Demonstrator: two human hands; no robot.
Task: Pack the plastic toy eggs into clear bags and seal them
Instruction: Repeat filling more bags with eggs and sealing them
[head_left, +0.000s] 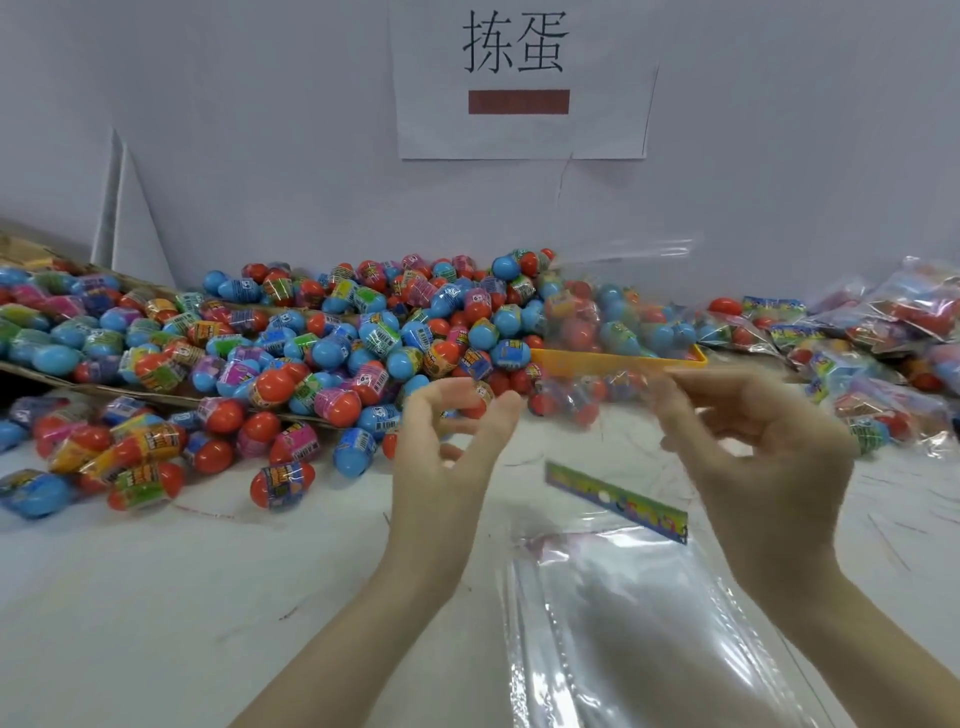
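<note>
nearest, a stack of empty clear bags (649, 623) lies flat on the table, a printed header card (615, 501) on top. above it the left hand (447, 452) has its fingers loosely curled and apart, holding nothing i can see; the right hand (753, 447) seems to pinch a raised clear bag (613, 322), though blur hides the grip. beyond, the loose egg pile (322, 338) stays big, with filled bags (883, 332) far right. i'd judge lots left.

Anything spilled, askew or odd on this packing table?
Yes: loose toy eggs have spilled off the flattened cardboard onto the white table. A printed header card lies askew beside the clear bags.
</note>
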